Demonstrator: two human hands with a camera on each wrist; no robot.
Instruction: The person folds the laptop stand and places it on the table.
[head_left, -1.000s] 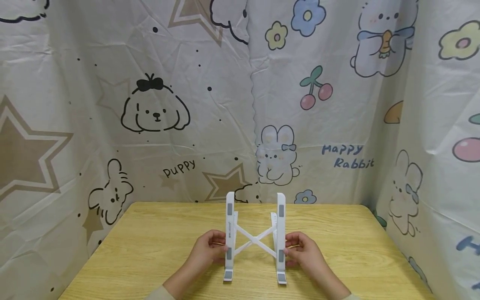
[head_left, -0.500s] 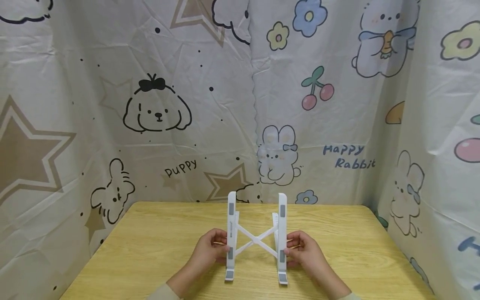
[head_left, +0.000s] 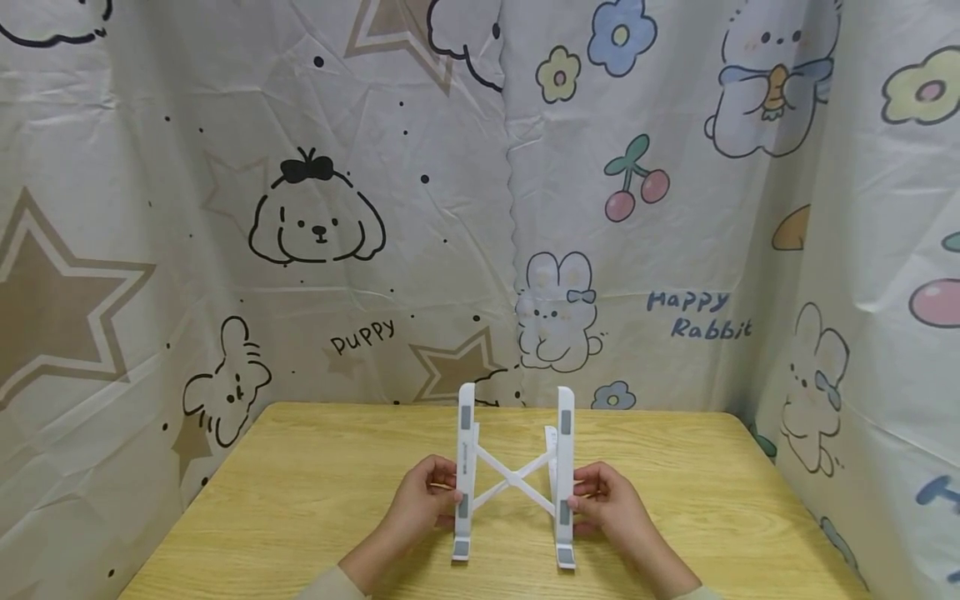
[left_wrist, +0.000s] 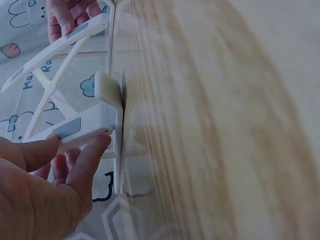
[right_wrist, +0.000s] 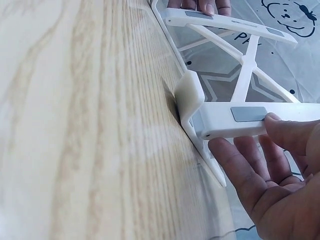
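Clamped with left fingers (left_wrist: 88, 167) and right fingers (right_wrist: 239, 170) on the white stand (head_left: 514, 478), between both, equally close, lengthwise near to far on the counter (head_left: 322, 475)

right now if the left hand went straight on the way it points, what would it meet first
The left rail of the white stand, which the left hand is pinching. Past that, the crossed braces seem next, though depth is unclear.
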